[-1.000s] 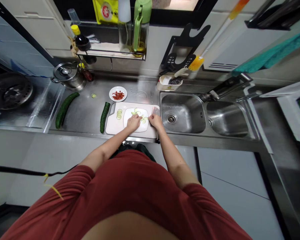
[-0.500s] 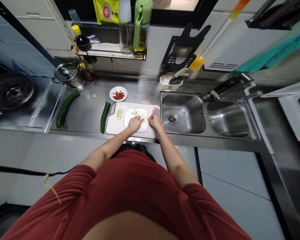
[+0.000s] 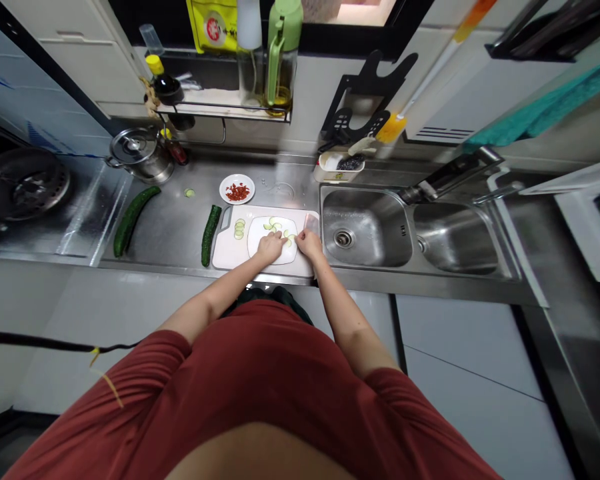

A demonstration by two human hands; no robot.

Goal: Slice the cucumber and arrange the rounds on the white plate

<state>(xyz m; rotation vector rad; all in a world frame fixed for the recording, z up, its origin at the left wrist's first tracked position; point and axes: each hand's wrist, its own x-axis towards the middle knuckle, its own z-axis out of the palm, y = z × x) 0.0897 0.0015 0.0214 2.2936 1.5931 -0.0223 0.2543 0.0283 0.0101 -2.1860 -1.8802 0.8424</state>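
My left hand rests over a white plate, fingers stretched towards thin cucumber slices laid out on it. Its fingertips touch or nearly touch a slice on the plate's right side. At the plate's right rim, my right hand has its fingers closed in a pinch; what they hold, if anything, is too small to make out. The plate sits on a pale cutting board. On the board's left part lies a short row of cucumber slices. A knife blade lies beyond my right hand, partly covered.
A cut cucumber lies left of the board, and a whole cucumber farther left. Behind the board stands a small plate of chopped red pieces. A steel pot is at the back left; a double sink adjoins on the right.
Both hands stay in nearly the same place over the plate. The camera view has shifted very slightly; no object has visibly moved.
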